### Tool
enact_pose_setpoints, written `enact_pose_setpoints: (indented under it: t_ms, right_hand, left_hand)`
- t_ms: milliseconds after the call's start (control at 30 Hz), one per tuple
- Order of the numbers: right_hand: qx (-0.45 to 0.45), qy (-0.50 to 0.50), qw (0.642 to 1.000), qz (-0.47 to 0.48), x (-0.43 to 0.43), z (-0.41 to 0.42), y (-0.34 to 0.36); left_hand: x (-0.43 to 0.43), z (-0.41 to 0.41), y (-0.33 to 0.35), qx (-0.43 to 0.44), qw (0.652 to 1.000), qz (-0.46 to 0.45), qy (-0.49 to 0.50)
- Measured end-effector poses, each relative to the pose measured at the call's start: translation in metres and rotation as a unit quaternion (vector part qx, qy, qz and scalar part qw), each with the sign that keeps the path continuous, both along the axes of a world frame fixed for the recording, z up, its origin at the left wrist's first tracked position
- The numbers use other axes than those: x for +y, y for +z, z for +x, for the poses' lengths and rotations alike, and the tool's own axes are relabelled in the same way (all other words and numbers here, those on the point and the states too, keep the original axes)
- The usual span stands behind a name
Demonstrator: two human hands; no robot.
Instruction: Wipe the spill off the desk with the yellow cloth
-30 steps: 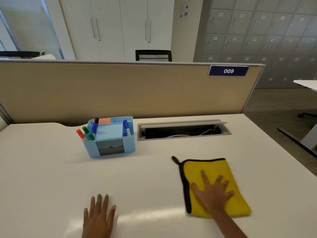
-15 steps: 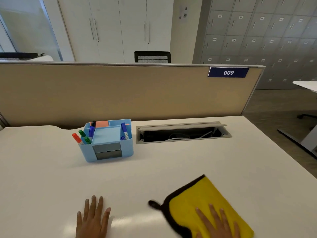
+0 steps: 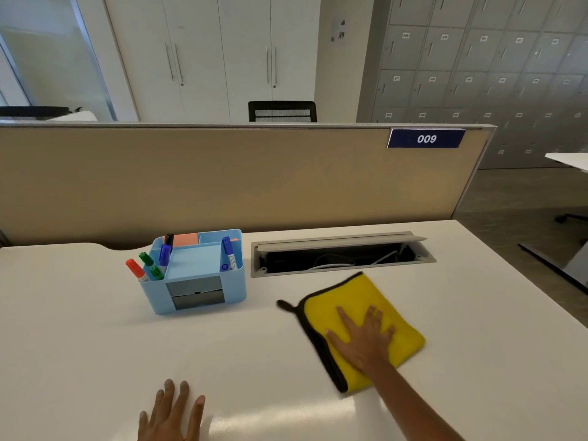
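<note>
At about 7 o'clock on the white worktop (image 3: 79, 345), the left hand (image 3: 170, 412) lies flat, palm down with fingers spread, grasping nothing. Up at 10 o'clock stands a light blue desk organiser (image 3: 195, 272) with red, green and blue markers (image 3: 149, 265) leaning out of its left pockets. Right of it, at 12 o'clock, the grey cable tray (image 3: 340, 254) sits open in the worktop, wires visible inside. Just in front of that tray lies the yellow cloth (image 3: 356, 300), black-edged, its black hanging loop (image 3: 286, 306) pointing toward 9 o'clock. The right hand (image 3: 366, 340) presses flat on the cloth's near half, fingers splayed and not curled around it; the left hand is well apart from the cloth, down at its 8 o'clock. No spill can be made out on the surface. Half a second ago the cloth and right hand were at the bottom edge of view; both have since swept away toward 12 o'clock, while the left hand has stayed put.
</note>
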State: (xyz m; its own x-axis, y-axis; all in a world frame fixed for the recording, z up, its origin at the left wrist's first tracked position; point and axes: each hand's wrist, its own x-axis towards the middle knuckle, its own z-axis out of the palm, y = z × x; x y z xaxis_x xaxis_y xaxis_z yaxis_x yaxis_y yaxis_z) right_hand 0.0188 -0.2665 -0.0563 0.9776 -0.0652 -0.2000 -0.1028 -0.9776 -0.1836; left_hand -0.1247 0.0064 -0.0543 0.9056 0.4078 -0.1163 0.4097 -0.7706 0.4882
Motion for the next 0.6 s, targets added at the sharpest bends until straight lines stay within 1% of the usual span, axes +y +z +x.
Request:
enact_pose_setpoints:
  t_ms: [67, 133, 200, 267, 333, 400, 433, 467, 533, 600]
  right_hand:
    - [-0.002, 0.072, 0.997, 0.005, 0.031, -0.009, -0.002]
    - [-0.065, 0.152, 0.986, -0.033, 0.059, -0.028, -0.009]
    - [-0.073, 0.184, 0.978, -0.064, 0.075, -0.043, -0.01]
    - [-0.102, 0.21, 0.97, -0.071, 0.075, -0.045, -0.008]
    - [-0.105, 0.213, 0.969, -0.071, 0.067, -0.037, -0.005]
    - [-0.093, 0.209, 0.971, -0.065, 0.056, -0.021, -0.001]
    - [-0.103, 0.213, 0.971, -0.042, 0.051, -0.01, -0.002]
    - [-0.09, 0.208, 0.974, -0.01, 0.045, 0.001, -0.003]
    - [-0.058, 0.174, 0.983, 0.001, 0.03, 0.022, -0.007]
    - [-0.063, 0.132, 0.989, -0.01, 0.012, 0.038, -0.007]
  left_hand:
    - [-0.002, -0.001, -0.003, -0.022, 0.999, -0.027, 0.002]
    - [-0.004, 0.0, -0.008, -0.051, 0.998, -0.046, -0.004]
    - [-0.003, 0.001, -0.011, -0.051, 0.997, -0.057, -0.019]
    - [-0.002, 0.0, -0.014, -0.037, 0.998, -0.044, -0.04]
    - [0.0, -0.003, -0.014, -0.054, 0.997, -0.024, -0.041]
    - [-0.005, -0.006, -0.017, -0.126, 0.992, 0.001, -0.017]
    - [-0.007, -0.008, -0.019, -0.149, 0.989, 0.013, -0.019]
    - [-0.008, -0.009, -0.022, -0.16, 0.987, 0.018, -0.021]
    - [0.0, -0.007, -0.021, -0.172, 0.984, 0.037, -0.027]
    - [0.008, -0.005, -0.024, -0.215, 0.975, 0.056, -0.029]
